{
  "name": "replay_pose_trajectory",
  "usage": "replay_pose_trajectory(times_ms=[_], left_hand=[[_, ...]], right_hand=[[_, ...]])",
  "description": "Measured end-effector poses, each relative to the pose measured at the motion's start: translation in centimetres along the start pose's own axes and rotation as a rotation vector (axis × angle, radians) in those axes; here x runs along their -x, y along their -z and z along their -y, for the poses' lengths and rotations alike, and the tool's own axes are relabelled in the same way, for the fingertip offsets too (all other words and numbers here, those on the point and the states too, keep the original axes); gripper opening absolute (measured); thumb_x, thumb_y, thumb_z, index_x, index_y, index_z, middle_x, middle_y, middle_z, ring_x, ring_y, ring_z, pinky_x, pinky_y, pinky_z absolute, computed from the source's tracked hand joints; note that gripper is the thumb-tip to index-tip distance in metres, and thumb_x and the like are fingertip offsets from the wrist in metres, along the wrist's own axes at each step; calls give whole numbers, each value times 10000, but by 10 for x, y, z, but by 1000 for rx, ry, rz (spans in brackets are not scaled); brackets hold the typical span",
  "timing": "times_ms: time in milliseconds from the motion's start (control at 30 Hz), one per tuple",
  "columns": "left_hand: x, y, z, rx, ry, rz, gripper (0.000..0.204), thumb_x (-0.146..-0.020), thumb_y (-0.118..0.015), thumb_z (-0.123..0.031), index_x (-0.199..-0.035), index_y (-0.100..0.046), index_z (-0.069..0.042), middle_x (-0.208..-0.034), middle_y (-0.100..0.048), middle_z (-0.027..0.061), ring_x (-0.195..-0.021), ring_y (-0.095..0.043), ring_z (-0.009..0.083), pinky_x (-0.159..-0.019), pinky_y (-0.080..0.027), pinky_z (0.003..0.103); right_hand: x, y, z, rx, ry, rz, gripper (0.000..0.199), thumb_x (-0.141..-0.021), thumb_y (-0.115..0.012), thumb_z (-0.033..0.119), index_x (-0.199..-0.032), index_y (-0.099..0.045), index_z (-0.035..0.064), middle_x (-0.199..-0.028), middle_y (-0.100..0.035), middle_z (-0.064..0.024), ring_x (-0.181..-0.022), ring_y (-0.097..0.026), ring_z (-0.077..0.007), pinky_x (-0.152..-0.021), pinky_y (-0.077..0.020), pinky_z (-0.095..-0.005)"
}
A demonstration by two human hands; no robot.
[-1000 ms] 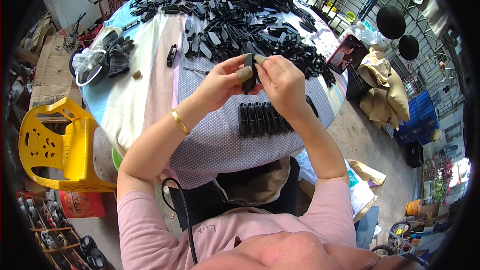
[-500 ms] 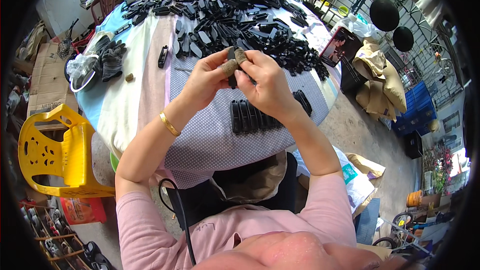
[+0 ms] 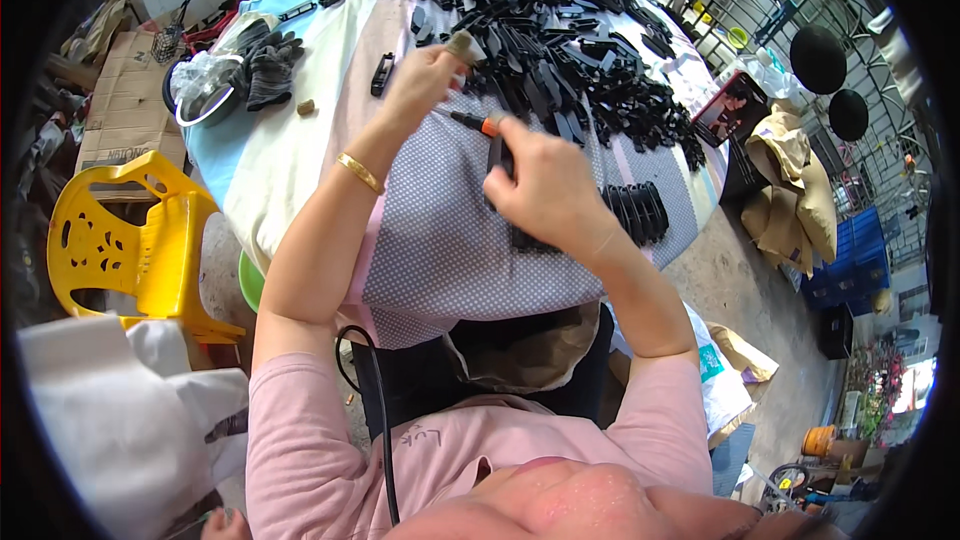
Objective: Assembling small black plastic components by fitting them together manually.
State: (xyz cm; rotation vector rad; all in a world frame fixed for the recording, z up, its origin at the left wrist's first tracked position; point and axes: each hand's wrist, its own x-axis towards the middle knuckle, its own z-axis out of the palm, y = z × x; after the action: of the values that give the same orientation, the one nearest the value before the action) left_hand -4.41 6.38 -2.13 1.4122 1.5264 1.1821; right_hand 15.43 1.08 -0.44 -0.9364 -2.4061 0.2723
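Observation:
My left hand, with a brown cover on a fingertip, is at the near edge of a heap of black plastic pieces. Its fingers look apart, somewhat blurred, and nothing shows in them. Closed around a dark plastic piece, my right hand is over the dotted cloth; its palm side is hidden. By its forefinger lies a screwdriver-like tool with a black and orange handle; whether the finger touches it I cannot tell. Beneath and beside my right wrist runs a row of black curved pieces.
Dark gloves and a bowl with plastic film are at the table's left, by a yellow chair. A phone-like screen stands at right. White sheeting and part of another person show at lower left.
My hands have come apart: the left moved up toward the heap, the right stayed lower with the dark piece. The view has shifted, and the white sheeting has come in at lower left.

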Motion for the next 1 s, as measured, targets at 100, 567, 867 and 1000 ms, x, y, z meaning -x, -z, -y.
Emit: replay_pose_trajectory(times_ms=[100,567,867,1000], left_hand=[[-10,20,37,-717,-75,-376,456,-820,-575,-412,-1019,-580,-3,-917,-588,136,-818,-577,243,-721,-479,302],[-15,27,39,-759,-167,-610,299,-762,-534,-137,-1004,-579,32,-923,-609,177,-850,-604,282,-756,-483,355],[36,-6,-38,-117,125,741,314,-760,-531,-65,-1059,-512,29,-888,-562,95,-682,-629,144,-560,-547,241],[42,-20,-36,-267,184,833,307,-785,-521,-67,-1077,-492,23,-940,-566,103,-687,-632,160,-579,-548,247]], right_hand=[[10,-9,9,85,12,151,397,-696,-532,184,-1027,-555,-35,-682,-598,-195,-633,-612,-333,-621,-491,-417],[5,31,-42,-8,-73,-21,315,-765,-621,249,-1025,-636,72,-723,-619,-140,-613,-600,-262,-580,-473,-342],[2,38,-158,266,-308,98,255,-739,-638,249,-920,-676,73,-843,-651,-132,-758,-630,-256,-711,-487,-330],[3,27,-162,312,-289,100,248,-725,-651,280,-879,-683,88,-830,-650,-121,-785,-622,-272,-736,-486,-351]])
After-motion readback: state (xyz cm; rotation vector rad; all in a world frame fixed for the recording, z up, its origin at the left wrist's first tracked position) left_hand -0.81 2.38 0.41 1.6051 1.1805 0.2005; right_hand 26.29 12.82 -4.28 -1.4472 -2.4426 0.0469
